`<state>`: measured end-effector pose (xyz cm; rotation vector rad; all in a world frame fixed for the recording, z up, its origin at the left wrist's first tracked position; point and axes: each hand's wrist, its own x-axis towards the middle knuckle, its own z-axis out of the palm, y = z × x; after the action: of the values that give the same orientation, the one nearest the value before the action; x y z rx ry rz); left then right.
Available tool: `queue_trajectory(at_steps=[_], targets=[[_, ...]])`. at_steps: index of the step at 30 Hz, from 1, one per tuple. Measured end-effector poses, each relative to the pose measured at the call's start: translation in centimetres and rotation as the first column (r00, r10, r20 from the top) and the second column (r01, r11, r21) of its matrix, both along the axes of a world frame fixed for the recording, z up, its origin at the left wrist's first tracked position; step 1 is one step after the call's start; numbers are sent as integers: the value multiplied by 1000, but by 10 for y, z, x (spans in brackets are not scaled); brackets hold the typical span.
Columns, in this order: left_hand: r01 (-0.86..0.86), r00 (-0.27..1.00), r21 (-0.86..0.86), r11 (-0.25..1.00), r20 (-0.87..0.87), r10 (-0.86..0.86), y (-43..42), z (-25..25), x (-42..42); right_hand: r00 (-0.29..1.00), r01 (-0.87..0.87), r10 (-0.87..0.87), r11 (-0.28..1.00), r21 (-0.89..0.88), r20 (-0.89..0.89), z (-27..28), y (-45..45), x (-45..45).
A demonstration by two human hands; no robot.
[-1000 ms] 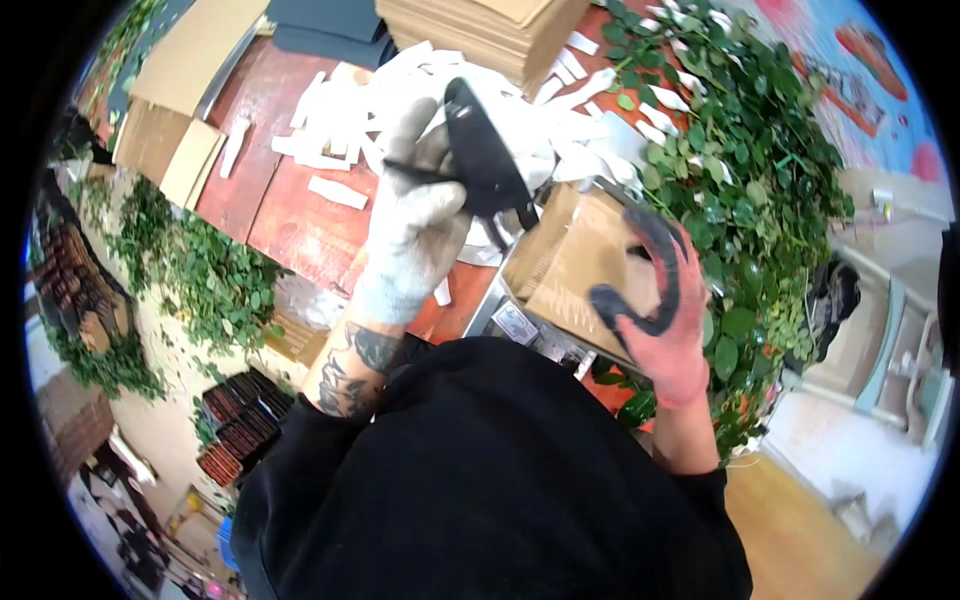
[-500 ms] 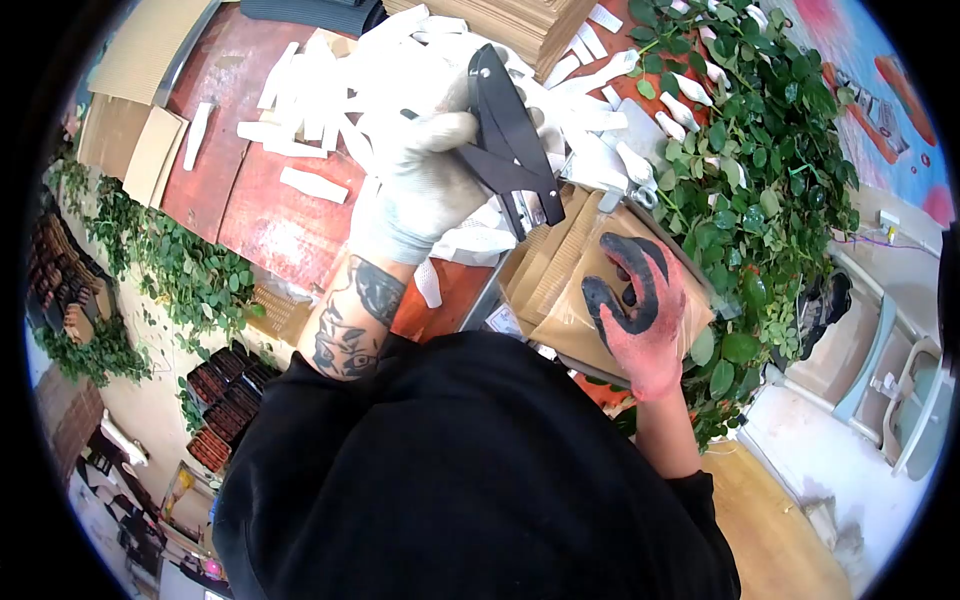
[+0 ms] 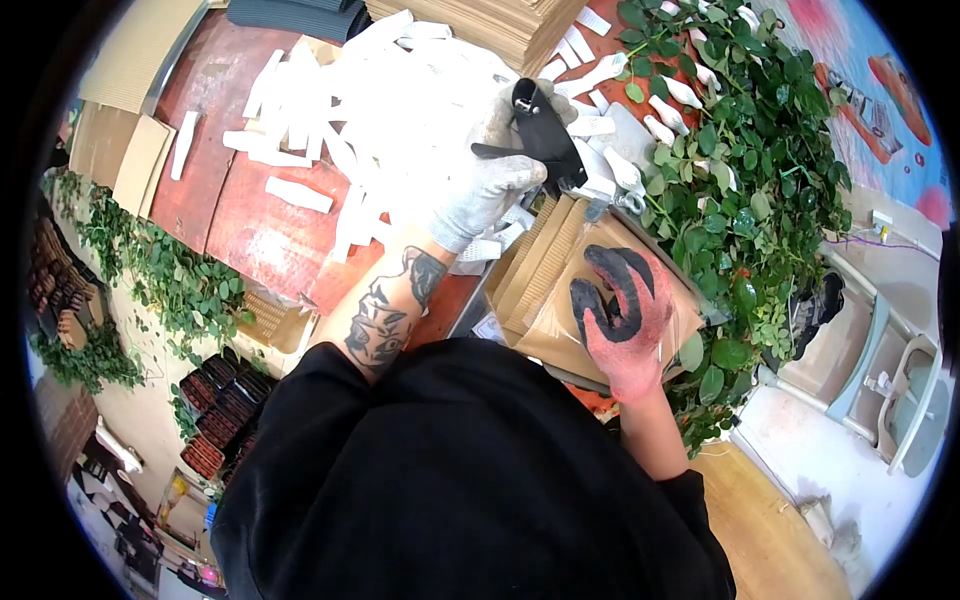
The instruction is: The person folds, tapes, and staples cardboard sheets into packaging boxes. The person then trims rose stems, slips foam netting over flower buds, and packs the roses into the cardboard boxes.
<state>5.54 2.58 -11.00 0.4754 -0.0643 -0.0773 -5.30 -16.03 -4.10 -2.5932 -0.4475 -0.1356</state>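
Observation:
My left hand (image 3: 495, 190), in a white glove, is closed around a black stapler (image 3: 550, 140). It holds the stapler over the right edge of a heap of white paper sleeves (image 3: 380, 100). Part of the stapler is hidden by the thumb and palm. My right hand (image 3: 630, 320) wears a red glove with black fingers. It rests on brown cardboard (image 3: 555, 335) under clear film, thumb and fingers curved but apart, with nothing visible between them. Corrugated cardboard strips (image 3: 535, 265) lie between the two hands.
Leafy rose stems with white-sleeved buds (image 3: 680, 92) lie along the right side. A stack of cardboard (image 3: 480, 30) stands at the back of the red table (image 3: 235, 215). Black crates (image 3: 225, 410) sit on the floor at left, and a pale chair (image 3: 880, 360) at right.
My left hand has turned and moved a little to the right and down with the stapler, whose head now points more to the right. My right hand stays on the cardboard, its fingers nearly unchanged.

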Motion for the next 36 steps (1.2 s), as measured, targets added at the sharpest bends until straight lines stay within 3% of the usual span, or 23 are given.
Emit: queue_trajectory(at_steps=[3,8,10,11,14,16,23,26,28,29,32,34,36], targets=[[-68,996,104,992,62,62,-3,-10,5,1000,13,-13,1000,28,12,-5,0,-3],[-100,989,53,994,113,93,-4,-20,15,999,10,-11,1000,22,36,-7,1,-1],[-67,993,6,998,-99,67,-3,-17,12,995,65,-59,995,-77,81,-7,3,-3],[-52,990,6,999,-130,52,-1,-18,9,995,84,-82,996,-25,64,-11,2,-3],[-183,982,153,971,74,173,18,-7,-11,994,71,-63,993,-92,85,1,10,5],[-171,970,56,984,183,158,45,10,-37,997,62,-57,994,-88,59,-1,8,8],[-168,986,53,984,4,168,56,32,-145,996,8,0,996,-93,91,1,11,16],[-168,986,4,986,-10,168,48,28,-153,989,7,4,997,-75,145,-1,13,13],[-194,981,15,981,3,194,45,28,-149,960,20,8,995,-97,279,2,18,11],[-200,979,-63,978,-50,197,39,32,-149,959,13,17,995,-101,284,4,20,10],[-204,978,-123,971,8,207,33,15,-141,965,-11,42,993,-117,261,7,21,10],[-207,978,-130,970,-6,208,35,9,-136,944,31,5,994,-104,331,0,20,10],[-180,983,-132,975,1,181,35,10,-131,960,39,-10,994,-100,279,0,18,11]])
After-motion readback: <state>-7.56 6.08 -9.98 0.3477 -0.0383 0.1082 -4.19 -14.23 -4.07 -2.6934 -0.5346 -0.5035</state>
